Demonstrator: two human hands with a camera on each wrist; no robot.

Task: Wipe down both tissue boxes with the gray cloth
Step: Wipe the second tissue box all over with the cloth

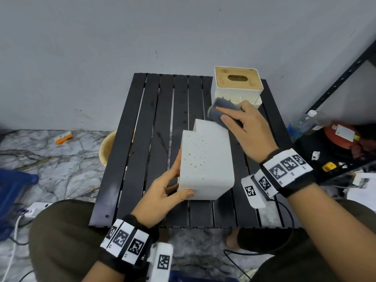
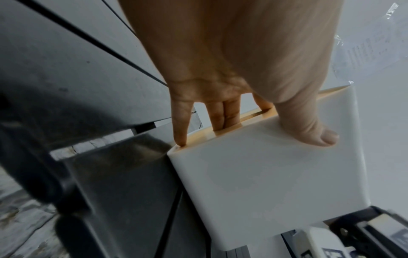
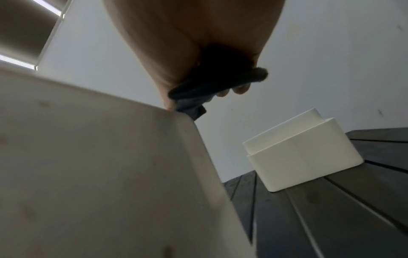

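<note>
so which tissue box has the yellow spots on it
The near tissue box, tipped and held by the left hand. The far tissue box, upright with its wooden lid, shows no spots.

Black slatted table [image 1: 142, 159] bearing 2 tissue boxes [image 1: 238, 84].

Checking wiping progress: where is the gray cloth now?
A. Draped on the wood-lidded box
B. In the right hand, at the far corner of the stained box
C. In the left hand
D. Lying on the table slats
B: the right hand presses the gray cloth on the stained box, at its far corner.
</note>
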